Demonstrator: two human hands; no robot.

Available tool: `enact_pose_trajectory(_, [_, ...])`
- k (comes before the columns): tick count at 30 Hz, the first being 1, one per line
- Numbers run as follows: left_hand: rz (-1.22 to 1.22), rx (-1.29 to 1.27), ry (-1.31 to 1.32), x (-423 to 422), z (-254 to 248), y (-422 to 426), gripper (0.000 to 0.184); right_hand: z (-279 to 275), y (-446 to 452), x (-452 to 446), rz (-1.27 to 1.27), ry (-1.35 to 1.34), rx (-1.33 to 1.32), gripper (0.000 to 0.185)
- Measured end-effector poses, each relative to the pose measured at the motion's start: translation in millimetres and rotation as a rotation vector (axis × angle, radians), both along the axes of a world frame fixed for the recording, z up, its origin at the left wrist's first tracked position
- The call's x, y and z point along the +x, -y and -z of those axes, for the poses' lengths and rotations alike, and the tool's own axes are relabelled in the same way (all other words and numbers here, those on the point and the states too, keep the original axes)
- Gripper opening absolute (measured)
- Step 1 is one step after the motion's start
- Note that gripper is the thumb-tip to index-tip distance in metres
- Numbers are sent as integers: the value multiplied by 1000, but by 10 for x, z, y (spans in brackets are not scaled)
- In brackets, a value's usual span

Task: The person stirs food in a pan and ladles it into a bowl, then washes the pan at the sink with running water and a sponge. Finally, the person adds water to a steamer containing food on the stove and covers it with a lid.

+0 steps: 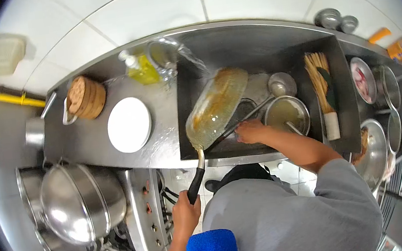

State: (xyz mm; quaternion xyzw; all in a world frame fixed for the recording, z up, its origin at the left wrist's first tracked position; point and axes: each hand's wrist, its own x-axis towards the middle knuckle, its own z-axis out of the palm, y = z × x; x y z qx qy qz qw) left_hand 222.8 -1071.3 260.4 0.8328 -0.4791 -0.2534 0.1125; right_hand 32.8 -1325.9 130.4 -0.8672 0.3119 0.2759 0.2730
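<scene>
My left hand is wrapped round the black handle of a large pan. The pan is tilted over the sink, and its wet surface carries brown streaks. Down in the sink, my right hand is closed at the dark handle of a ladle, though its fingertips are partly hidden. Beside that hand stands a metal pot of cloudy yellowish liquid with a utensil in it. A bundle of thin wooden sticks lies along the sink's right side.
Left on the counter are a white plate, a bamboo steamer and a bottle of yellow-green liquid. Large steel pots crowd the lower left by the stove. Metal bowls and a colander stand at the right.
</scene>
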Motion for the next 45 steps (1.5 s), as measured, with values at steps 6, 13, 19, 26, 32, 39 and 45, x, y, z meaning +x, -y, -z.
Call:
enact_pose_trajectory(6, [-176, -72, -14, -138, -223, -508, 29, 870, 26, 739, -216, -158, -66, 32])
enact_pose_trajectory(13, [-467, -187, -45, -430, -411, -1158, 31, 855, 57, 690, -222, -17, -70, 29])
enact_pose_trajectory(19, [-701, -291, -218, -486, -481, -1915, 32, 213, 86, 185, 1094, 719, 884, 23])
enact_pose_trajectory(26, [-1025, -245, -361, -671, -193, -3172, 32, 668, 312, -349, 1403, 1381, 1021, 35])
enact_pose_trajectory(32, [-1067, -199, -350, -816, 47, -4052, 18, -362, -755, -210, 1441, 938, 557, 30])
enact_pose_trajectory(39, [-1144, -91, -529, -843, 233, -4657, 18, -532, -1209, -449, 1233, 662, 556, 16])
enact_pose_trajectory(45, [-1156, -103, -626, -1023, 1465, -5303, 21, -566, -1323, -641, 1471, 886, 1531, 26])
